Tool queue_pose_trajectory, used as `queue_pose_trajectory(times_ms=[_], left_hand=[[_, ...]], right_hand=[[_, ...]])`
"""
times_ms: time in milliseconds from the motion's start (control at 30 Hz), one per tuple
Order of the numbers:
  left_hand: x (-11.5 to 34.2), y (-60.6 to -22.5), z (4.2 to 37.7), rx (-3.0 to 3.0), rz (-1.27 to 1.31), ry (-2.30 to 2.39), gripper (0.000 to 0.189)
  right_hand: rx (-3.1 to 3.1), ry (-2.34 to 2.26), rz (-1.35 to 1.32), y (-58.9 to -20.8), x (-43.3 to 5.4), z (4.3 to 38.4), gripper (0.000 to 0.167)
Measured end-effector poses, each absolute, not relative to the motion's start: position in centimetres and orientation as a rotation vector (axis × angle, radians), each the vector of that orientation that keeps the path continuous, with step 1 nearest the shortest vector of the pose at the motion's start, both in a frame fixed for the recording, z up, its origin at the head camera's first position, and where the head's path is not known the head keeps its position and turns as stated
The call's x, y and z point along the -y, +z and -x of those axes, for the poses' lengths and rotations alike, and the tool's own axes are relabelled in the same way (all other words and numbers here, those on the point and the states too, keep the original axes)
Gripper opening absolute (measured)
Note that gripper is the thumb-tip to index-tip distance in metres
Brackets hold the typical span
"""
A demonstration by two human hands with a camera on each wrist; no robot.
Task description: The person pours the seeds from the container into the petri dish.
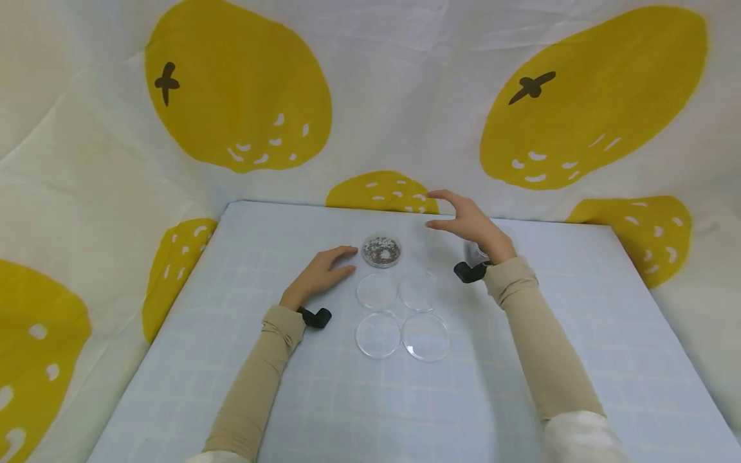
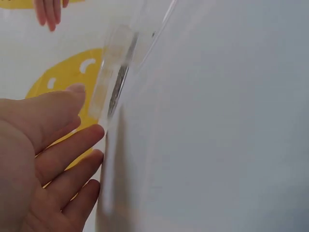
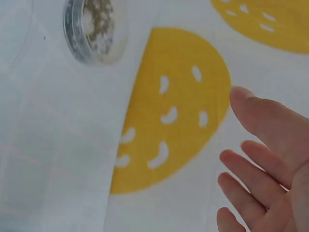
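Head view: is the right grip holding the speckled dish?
No, the right grip is empty and apart from the speckled dish.

The head camera looks forward and down from the near side of the round clear plastic dish with dark-and-white speckled filling (image 1: 381, 251), the farthest back of the three. The left wrist camera sits low and close, left of the dish, rolled so the pale blue tabletop (image 2: 217, 121) stands upright. The right wrist camera looks from the dish's right, slantwise from above. All views share the dish and the white cloth backdrop with yellow shapes (image 3: 178, 111) beyond it.
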State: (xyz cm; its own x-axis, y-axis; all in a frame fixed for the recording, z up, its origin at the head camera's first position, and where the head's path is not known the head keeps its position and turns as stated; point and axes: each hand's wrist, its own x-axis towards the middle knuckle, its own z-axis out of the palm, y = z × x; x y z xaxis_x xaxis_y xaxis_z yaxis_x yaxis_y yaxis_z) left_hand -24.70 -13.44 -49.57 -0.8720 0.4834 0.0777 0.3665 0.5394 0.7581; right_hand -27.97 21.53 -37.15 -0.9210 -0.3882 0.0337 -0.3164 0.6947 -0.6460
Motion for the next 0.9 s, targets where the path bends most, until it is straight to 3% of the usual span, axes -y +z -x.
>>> queue_pose_trajectory(times_ms=[433, 667, 900], left_hand=[[13.4, -51.1, 20.3, -2.539, -0.713, 1.473, 0.048], [13.0, -51.3, 19.4, -2.63, -0.72, 1.281, 0.065], [12.6, -51.5, 19.5, -2.695, -0.808, 1.155, 0.078]], right_hand=[[-2.996, -1.305, 0.357, -37.7, -28.8, 25.4, 0.062], [-2.781, -2.028, 0.118, -40.5, -31.6, 23.2, 0.054], [-2.005, -2.746, -0.185, -44.5, -32.2, 21.1, 0.064]])
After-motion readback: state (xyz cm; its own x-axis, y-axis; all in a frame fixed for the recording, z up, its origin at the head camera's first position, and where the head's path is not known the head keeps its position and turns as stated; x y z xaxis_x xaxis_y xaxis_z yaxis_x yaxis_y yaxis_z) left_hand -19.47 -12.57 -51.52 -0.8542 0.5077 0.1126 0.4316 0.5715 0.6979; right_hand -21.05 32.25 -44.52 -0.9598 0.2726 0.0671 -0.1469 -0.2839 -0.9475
